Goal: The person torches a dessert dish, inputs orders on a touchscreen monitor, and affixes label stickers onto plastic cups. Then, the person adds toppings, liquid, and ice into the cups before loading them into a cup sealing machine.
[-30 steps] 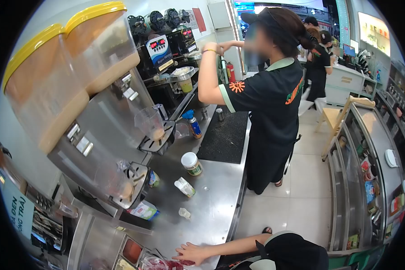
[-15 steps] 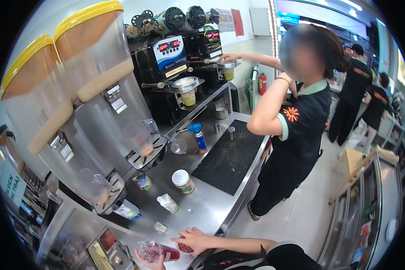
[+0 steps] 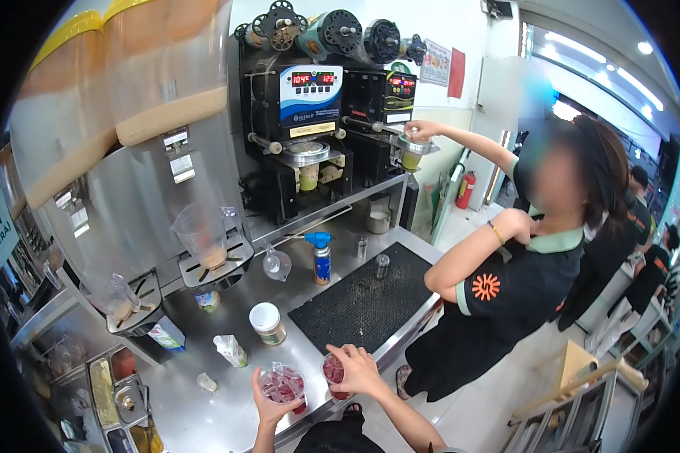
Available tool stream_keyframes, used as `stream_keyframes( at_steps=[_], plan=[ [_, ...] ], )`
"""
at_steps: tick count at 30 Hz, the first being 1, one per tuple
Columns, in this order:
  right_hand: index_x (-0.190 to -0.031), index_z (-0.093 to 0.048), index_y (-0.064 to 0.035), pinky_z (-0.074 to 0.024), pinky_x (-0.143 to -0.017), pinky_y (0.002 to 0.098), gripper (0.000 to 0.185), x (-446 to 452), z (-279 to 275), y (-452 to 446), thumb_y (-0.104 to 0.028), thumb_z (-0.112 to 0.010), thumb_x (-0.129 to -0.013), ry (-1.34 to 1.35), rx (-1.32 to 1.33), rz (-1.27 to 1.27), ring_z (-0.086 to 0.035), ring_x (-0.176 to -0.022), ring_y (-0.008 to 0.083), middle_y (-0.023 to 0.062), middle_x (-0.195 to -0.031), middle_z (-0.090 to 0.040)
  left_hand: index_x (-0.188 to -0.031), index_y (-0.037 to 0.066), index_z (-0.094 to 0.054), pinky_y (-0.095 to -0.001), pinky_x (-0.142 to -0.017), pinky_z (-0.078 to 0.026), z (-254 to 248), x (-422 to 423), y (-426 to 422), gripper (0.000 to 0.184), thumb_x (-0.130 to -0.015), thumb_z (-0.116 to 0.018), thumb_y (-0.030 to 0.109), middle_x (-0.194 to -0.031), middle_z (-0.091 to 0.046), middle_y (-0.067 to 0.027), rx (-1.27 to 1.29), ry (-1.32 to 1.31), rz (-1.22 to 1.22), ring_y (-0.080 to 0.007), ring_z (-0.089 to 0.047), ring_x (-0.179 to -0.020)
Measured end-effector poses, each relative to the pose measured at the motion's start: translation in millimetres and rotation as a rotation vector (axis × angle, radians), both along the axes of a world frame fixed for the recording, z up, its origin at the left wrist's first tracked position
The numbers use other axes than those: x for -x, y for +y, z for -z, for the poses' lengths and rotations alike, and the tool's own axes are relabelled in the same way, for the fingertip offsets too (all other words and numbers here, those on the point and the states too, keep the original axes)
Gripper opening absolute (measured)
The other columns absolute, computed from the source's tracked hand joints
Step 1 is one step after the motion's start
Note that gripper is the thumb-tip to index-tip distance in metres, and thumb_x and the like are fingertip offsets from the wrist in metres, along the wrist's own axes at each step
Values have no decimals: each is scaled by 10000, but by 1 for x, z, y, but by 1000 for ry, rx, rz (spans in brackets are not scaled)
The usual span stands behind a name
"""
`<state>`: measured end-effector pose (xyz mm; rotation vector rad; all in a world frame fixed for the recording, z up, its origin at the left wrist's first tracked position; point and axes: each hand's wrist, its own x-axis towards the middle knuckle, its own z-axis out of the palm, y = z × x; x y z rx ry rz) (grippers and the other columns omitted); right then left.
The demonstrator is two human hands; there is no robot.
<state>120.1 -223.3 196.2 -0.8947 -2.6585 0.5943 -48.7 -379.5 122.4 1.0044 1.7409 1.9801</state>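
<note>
Low in the head view, my left hand is wrapped round a clear plastic cup of red drink with ice. Just to its right, my right hand grips a second cup of red drink, its fingers over the rim and side. Both cups are upright near the counter's front edge. Beyond them are a white-lidded jar and a small opened carton. A black ribbed mat lies ahead of my right hand.
Sealing machines line the back, with drink dispensers at left. A blue-topped torch canister and a clear jug stand on the steel counter. At right, a co-worker reaches to the farther sealer.
My view has swung right and closer to the sealers. Both cups have come forward along the counter, near the mat. The co-worker's hand has pulled the farther sealer's cup holder outward.
</note>
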Motion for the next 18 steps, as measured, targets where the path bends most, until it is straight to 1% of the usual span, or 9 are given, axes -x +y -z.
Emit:
stream_keyframes(
  at_steps=[1,3,5,6,7,9,12,15,18],
  plan=[
    [-1260,-398,-212,-396,-823,430,882,1,1,17,-349,-736,-457,2,8,43,-458,-983,337,141,-1125,-450,-1285,28,-223,-344,-819,-451,-3,-2,16,1144,-361,-868,229,-1036,-489,-138,21,54,-5,-227,-537,-935],
    [-1247,-412,-202,-407,-814,431,873,3,8,55,-363,-743,-455,12,-39,128,-470,-969,343,147,-1117,-459,-1281,22,-237,-346,-828,-445,0,-6,48,1146,-355,-866,267,-1042,-494,-155,79,30,1,-237,-535,-945],
    [-1244,-415,-200,-409,-810,437,872,7,14,94,-366,-749,-455,16,-78,210,-470,-969,346,148,-1119,-456,-1280,20,-243,-347,-830,-445,19,0,91,1149,-352,-865,287,-1047,-496,-158,80,75,-15,-244,-540,-943],
    [-1242,-416,-194,-411,-801,446,879,9,18,114,-380,-755,-452,19,-105,242,-471,-965,354,151,-1110,-458,-1280,20,-248,-351,-821,-451,39,6,119,1153,-347,-863,302,-1031,-516,-161,27,153,-67,-246,-556,-918],
    [-1245,-411,-184,-411,-797,452,890,12,22,134,-400,-755,-453,-21,-116,262,-471,-963,360,159,-1105,-455,-1281,21,-245,-351,-808,-459,22,1,142,1142,-359,-865,287,-998,-544,-156,-9,161,-60,-244,-570,-895],
    [-1248,-406,-175,-413,-799,446,891,16,28,168,-412,-753,-462,-52,-140,270,-475,-958,357,165,-1097,-452,-1276,16,-245,-352,-801,-464,13,-3,189,1126,-373,-868,268,-989,-559,-152,6,85,-78,-239,-575,-889],
    [-1253,-398,-165,-416,-796,442,900,21,45,207,-417,-753,-465,-84,-137,280,-472,-947,351,166,-1096,-440,-1258,15,-284,-345,-800,-466,50,6,259,1077,-388,-866,271,-1002,-560,-157,-6,93,-143,-239,-576,-900],
    [-1268,-371,-181,-393,-817,466,900,26,53,221,-389,-754,-481,-55,-11,325,-433,-988,356,169,-1140,-401,-1248,12,-305,-350,-815,-457,65,12,289,1073,-385,-863,318,-1026,-552,-165,68,68,-150,-253,-569,-921],
    [-1278,-352,-134,-381,-816,460,981,28,53,217,-452,-766,-448,-111,-64,317,-416,-985,348,156,-1095,-403,-1222,-1,-324,-352,-815,-455,74,16,295,1048,-387,-863,333,-1043,-537,-172,98,133,-175,-264,-563,-933]
  ],
)
